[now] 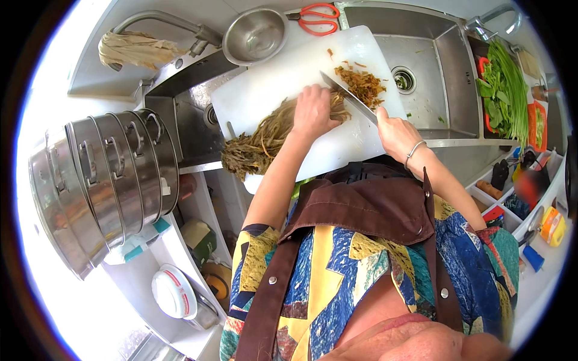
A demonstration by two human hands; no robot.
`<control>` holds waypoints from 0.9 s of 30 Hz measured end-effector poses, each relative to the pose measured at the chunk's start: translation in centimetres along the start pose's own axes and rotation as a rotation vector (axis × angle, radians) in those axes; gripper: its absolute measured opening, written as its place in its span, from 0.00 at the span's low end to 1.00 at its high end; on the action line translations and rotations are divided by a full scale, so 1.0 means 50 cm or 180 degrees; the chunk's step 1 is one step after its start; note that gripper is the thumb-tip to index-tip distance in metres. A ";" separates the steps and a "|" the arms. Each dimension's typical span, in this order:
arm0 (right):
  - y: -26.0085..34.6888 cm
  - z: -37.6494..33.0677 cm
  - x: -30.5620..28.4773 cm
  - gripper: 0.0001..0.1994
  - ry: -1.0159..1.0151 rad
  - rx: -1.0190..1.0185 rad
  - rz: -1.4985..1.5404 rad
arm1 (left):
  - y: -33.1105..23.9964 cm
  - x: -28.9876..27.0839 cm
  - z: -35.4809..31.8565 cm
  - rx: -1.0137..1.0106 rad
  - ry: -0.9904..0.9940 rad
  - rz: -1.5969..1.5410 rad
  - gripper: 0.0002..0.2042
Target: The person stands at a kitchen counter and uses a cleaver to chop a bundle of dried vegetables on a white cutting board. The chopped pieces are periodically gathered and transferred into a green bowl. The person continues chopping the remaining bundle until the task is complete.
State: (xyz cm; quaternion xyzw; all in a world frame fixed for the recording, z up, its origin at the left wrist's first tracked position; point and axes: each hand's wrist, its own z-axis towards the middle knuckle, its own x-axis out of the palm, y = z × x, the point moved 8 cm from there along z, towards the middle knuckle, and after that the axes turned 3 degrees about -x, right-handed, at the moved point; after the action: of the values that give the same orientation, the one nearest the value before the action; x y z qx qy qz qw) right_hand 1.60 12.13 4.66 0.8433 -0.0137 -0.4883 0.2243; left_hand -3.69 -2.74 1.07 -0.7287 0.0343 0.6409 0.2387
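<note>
A long bundle of limp, brownish-green preserved leafy vegetables (265,138) lies across a white cutting board (355,150). My left hand (313,112) grips the bundle near its right end, fingers curled over the top. In my right hand (397,135) is a kitchen knife (354,102), its blade slanting up and left beside the bundle's cut end. The knife's handle is hidden inside my fist. Just beyond the blade sits a pile of chopped brown bits (363,83), with a few loose pieces scattered farther off.
The board bridges a double sink, its right basin (445,54) partly uncovered. Behind the board are a steel bowl (256,36) and red-handled scissors (319,19). Fresh greens (503,90) lie at the right. Stacked steel steamer pots (102,174) stand at the left.
</note>
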 end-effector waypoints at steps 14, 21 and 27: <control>0.035 0.175 0.028 0.08 -0.0366 -0.0071 0.0299 | 0.004 -0.004 -0.001 0.0186 -0.0565 -0.0334 0.28; 0.005 0.120 0.021 0.07 -0.0470 0.0002 0.0446 | 0.015 0.003 -0.003 -0.0002 -0.0382 -0.0235 0.30; -0.025 0.048 0.036 0.09 -0.0399 0.0326 0.0372 | 0.013 0.000 -0.007 0.0031 -0.0548 -0.0181 0.28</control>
State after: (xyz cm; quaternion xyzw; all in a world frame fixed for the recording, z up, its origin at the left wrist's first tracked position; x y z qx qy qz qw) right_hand 0.32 11.93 1.68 0.8192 -0.1017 -0.5249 0.2077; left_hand -3.59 -3.43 0.90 -0.6704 -0.0039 0.6940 0.2625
